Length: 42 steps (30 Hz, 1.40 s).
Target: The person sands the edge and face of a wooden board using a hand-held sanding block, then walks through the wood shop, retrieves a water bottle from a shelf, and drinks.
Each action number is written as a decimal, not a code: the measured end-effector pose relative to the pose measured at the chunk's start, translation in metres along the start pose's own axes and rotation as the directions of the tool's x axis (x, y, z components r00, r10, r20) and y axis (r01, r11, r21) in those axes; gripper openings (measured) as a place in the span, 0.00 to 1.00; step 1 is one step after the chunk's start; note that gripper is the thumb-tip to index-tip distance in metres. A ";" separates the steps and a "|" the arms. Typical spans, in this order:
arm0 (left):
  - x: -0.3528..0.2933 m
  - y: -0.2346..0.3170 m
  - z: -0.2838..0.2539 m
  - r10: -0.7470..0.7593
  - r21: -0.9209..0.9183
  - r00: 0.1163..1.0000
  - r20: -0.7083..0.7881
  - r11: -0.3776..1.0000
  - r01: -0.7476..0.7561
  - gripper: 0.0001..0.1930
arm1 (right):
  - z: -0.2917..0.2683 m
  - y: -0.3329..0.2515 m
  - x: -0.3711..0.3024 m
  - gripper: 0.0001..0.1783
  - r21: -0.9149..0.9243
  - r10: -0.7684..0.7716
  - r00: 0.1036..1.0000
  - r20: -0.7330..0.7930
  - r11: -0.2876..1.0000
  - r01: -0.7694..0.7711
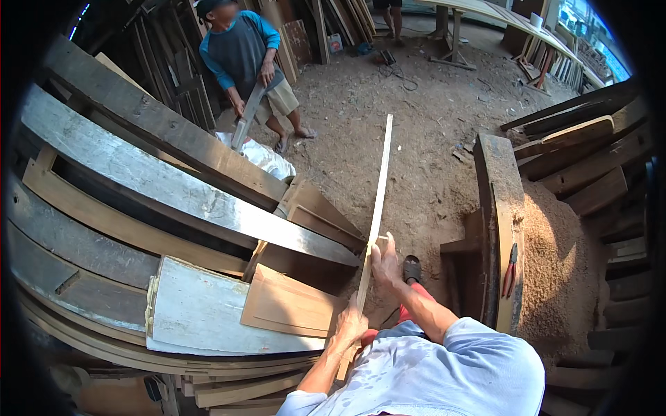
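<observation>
- At the lower centre of the frame, a person in a light, damp-spotted shirt (444,367) works with a long wooden strip (378,191), which slants from beside the body up to the middle of the picture.
- Both hands are on it: the left hand (352,324) grips the lower length, fingers curled around the wood, while the right hand (387,265) holds it farther up; its exact finger placement is hard to tell.
- A sandaled foot (413,268) shows just beside the right hand.
- Left of centre, a brown panel (284,305) rests on a white-faced board (198,305), beside long stacked planks (173,187).
- Right of centre, pliers (511,267) with red handles lie on a wooden beam (501,173), next to heaped sawdust (555,270).
- Upper left, a co-worker (239,52) in blue sleeves holds a flat piece (251,114) in both hands above a white sack (270,159).
- Upper right, a white container (535,19) stands on a pale surface (496,8).
</observation>
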<state>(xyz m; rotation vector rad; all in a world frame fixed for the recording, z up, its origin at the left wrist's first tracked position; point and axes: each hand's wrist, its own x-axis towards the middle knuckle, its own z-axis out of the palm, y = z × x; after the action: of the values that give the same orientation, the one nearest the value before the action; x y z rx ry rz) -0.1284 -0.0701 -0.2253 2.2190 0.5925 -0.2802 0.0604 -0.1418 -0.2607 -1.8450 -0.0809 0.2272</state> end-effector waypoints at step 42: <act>0.341 0.136 -0.016 -0.079 -0.007 0.995 -0.058 0.997 0.078 0.35 | -0.013 -0.037 0.426 0.41 0.062 0.059 0.987 0.152 0.996 -0.069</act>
<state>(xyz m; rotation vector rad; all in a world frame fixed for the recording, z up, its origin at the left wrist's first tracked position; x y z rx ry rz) 0.2353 -0.0249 -0.2569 2.2090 0.7124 -0.2553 0.4822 -0.0696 -0.2706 -1.7630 -0.1170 0.4094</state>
